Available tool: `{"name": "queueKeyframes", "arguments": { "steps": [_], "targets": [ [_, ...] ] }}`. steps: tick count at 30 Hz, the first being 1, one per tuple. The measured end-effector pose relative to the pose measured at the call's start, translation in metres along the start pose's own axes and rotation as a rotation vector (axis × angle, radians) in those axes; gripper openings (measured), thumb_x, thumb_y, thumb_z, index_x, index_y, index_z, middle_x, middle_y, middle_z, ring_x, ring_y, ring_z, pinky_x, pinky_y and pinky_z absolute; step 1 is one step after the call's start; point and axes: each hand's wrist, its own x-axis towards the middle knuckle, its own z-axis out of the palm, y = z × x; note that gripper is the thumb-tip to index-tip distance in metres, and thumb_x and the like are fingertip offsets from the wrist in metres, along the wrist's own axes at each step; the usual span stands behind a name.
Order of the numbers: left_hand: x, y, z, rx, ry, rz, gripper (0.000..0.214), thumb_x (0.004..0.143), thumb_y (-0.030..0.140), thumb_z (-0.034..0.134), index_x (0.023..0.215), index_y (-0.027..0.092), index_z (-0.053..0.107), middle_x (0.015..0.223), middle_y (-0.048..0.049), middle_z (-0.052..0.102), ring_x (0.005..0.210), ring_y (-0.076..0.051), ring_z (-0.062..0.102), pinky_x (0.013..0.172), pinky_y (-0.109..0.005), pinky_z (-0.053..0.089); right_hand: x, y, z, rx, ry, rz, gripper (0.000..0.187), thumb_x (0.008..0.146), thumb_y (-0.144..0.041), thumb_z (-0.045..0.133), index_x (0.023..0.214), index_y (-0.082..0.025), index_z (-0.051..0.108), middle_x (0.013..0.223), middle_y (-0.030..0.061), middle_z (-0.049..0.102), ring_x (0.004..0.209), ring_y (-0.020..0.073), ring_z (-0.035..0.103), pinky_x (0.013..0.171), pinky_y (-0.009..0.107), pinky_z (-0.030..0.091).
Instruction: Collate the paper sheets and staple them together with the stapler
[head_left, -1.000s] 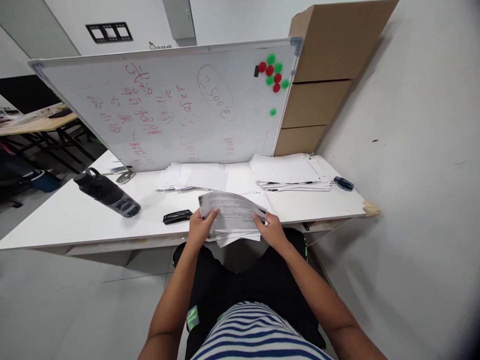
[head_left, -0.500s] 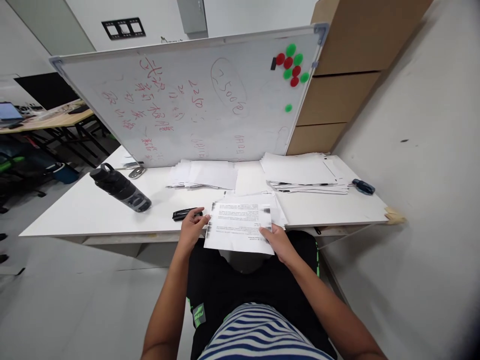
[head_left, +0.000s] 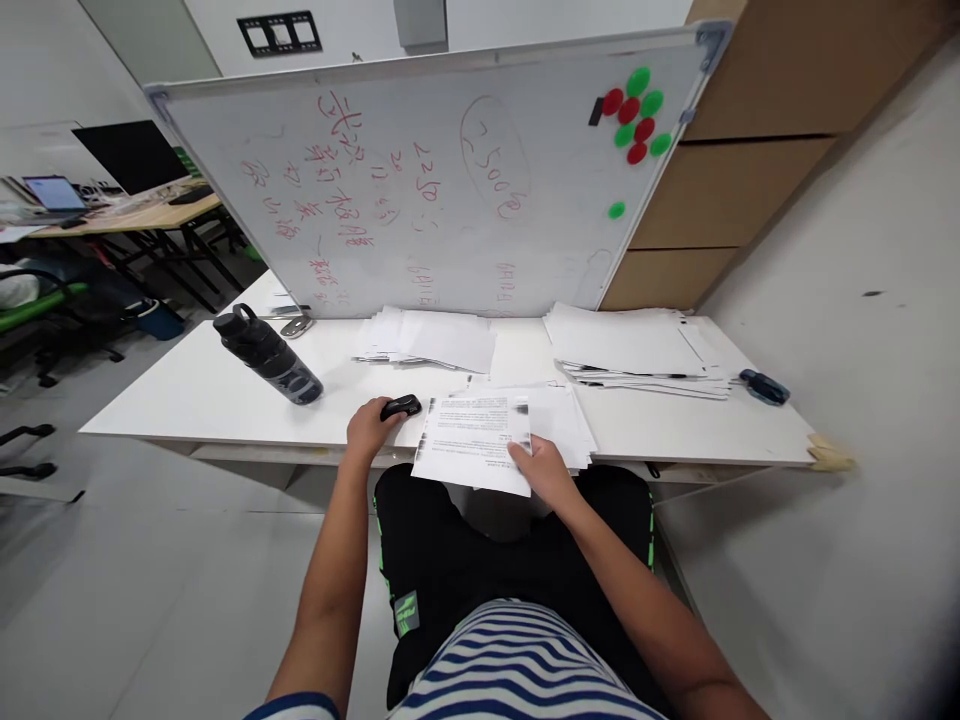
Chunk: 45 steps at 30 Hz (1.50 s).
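Observation:
Near the desk's front edge, my left hand (head_left: pixel 369 430) is closed around the rear of a black stapler (head_left: pixel 403 406), whose front end points right toward the paper. My right hand (head_left: pixel 544 468) pinches the right side of a printed sheet (head_left: pixel 472 445), thumb on top and fingers hidden beneath. The sheet tilts over the desk edge above my lap, its left side unheld. Whether it is one sheet or several I cannot tell. Behind and to the right of it, more loose papers (head_left: pixel 566 420) lie on the desk, partly covered by it.
Two paper stacks, a left one (head_left: pixel 442 340) and a right one (head_left: pixel 630 345), lie before a leaning whiteboard (head_left: pixel 450 190). A dark bottle (head_left: pixel 270 358) stands at left. A second stapler-like dark blue object (head_left: pixel 765 387) lies at right. Cardboard boxes (head_left: pixel 682 200) stand behind.
My left hand has let go of the sheet's left edge, moved left and closed on the stapler. My right hand still holds the sheet. The camera view has shifted slightly.

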Motion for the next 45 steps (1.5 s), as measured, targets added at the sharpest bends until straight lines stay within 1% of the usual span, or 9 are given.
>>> {"name": "queueKeyframes", "arguments": {
  "steps": [4, 10, 19, 23, 28, 31, 35, 40, 45],
  "targets": [
    [-0.001, -0.01, 0.005, -0.011, 0.022, 0.07, 0.033, 0.084, 0.048, 0.062, 0.106, 0.024, 0.064, 0.104, -0.0075, 0.07, 0.098, -0.028, 0.063, 0.079, -0.036, 0.048, 0.006, -0.006, 0.011, 0.002, 0.001, -0.034, 0.04, 0.085, -0.04, 0.055, 0.11, -0.013, 0.071, 0.116, 0.0128, 0.073, 0.106, 0.0298, 0.069, 0.089, 0.039, 0.054],
    [-0.003, -0.022, 0.005, -0.162, -0.016, 0.185, 0.036, 0.081, 0.045, 0.063, 0.112, 0.025, 0.065, 0.121, -0.0074, 0.067, 0.137, -0.031, 0.045, 0.105, -0.041, 0.042, 0.011, -0.013, 0.019, 0.017, -0.009, -0.032, 0.039, 0.086, -0.04, 0.054, 0.111, -0.014, 0.07, 0.116, 0.0118, 0.073, 0.107, 0.0288, 0.068, 0.091, 0.04, 0.053],
    [-0.004, -0.027, 0.005, -0.264, -0.079, 0.181, 0.045, 0.077, 0.046, 0.068, 0.117, 0.027, 0.067, 0.13, -0.0072, 0.064, 0.142, -0.031, 0.039, 0.113, -0.044, 0.035, 0.019, -0.012, 0.045, -0.023, -0.158, -0.038, 0.037, 0.088, -0.041, 0.055, 0.114, -0.016, 0.067, 0.114, 0.0107, 0.073, 0.103, 0.0273, 0.069, 0.089, 0.04, 0.054],
    [-0.003, -0.019, -0.012, -0.29, -0.221, 0.176, 0.05, 0.073, 0.049, 0.071, 0.117, 0.026, 0.067, 0.13, -0.0081, 0.065, 0.127, -0.031, 0.055, 0.106, -0.043, 0.044, 0.016, -0.016, 0.055, -0.069, -0.161, -0.124, 0.041, 0.09, -0.039, 0.054, 0.127, -0.021, 0.059, 0.125, 0.0086, 0.068, 0.113, 0.0256, 0.064, 0.095, 0.04, 0.05],
    [0.008, -0.005, -0.039, -0.255, -0.47, 0.041, 0.056, 0.077, 0.065, 0.062, 0.115, 0.026, 0.07, 0.128, -0.0071, 0.067, 0.116, -0.03, 0.061, 0.094, -0.037, 0.05, 0.01, -0.019, 0.059, -0.108, -0.133, -0.164, 0.044, 0.094, -0.042, 0.049, 0.133, -0.024, 0.053, 0.113, 0.0072, 0.071, 0.097, 0.0231, 0.066, 0.085, 0.036, 0.051],
    [0.021, 0.007, -0.041, -0.233, -0.332, -0.051, 0.062, 0.085, 0.072, 0.044, 0.113, 0.023, 0.069, 0.127, -0.0086, 0.068, 0.116, -0.03, 0.061, 0.096, -0.038, 0.048, 0.008, -0.019, 0.059, -0.121, -0.132, -0.18, 0.044, 0.094, -0.043, 0.047, 0.134, -0.024, 0.053, 0.098, 0.0054, 0.071, 0.087, 0.0216, 0.065, 0.077, 0.033, 0.051],
    [0.042, 0.033, -0.021, -0.019, -0.095, -0.087, 0.062, 0.091, 0.069, 0.031, 0.117, 0.024, 0.066, 0.128, -0.011, 0.067, 0.12, -0.032, 0.059, 0.102, -0.046, 0.042, 0.009, -0.02, 0.057, -0.163, -0.095, -0.227, 0.041, 0.094, -0.043, 0.046, 0.127, -0.022, 0.059, 0.079, 0.0019, 0.066, 0.072, 0.0192, 0.061, 0.068, 0.03, 0.047],
    [0.053, 0.055, 0.013, 0.17, -0.064, -0.081, 0.064, 0.095, 0.064, 0.025, 0.126, 0.021, 0.061, 0.136, -0.0163, 0.06, 0.132, -0.036, 0.047, 0.107, -0.055, 0.033, 0.014, -0.022, 0.05, -0.246, -0.058, -0.229, 0.04, 0.094, -0.045, 0.044, 0.117, -0.019, 0.065, 0.064, -0.002, 0.056, 0.058, 0.016, 0.05, 0.055, 0.027, 0.037],
    [0.048, 0.054, 0.026, 0.247, 0.045, -0.046, 0.062, 0.095, 0.063, 0.029, 0.122, 0.019, 0.063, 0.132, -0.0191, 0.061, 0.135, -0.037, 0.041, 0.108, -0.054, 0.032, 0.017, -0.025, 0.047, -0.27, -0.059, -0.215, 0.043, 0.095, -0.044, 0.043, 0.12, -0.018, 0.065, 0.062, -0.0026, 0.054, 0.055, 0.0149, 0.049, 0.055, 0.027, 0.035]
  ]
}}
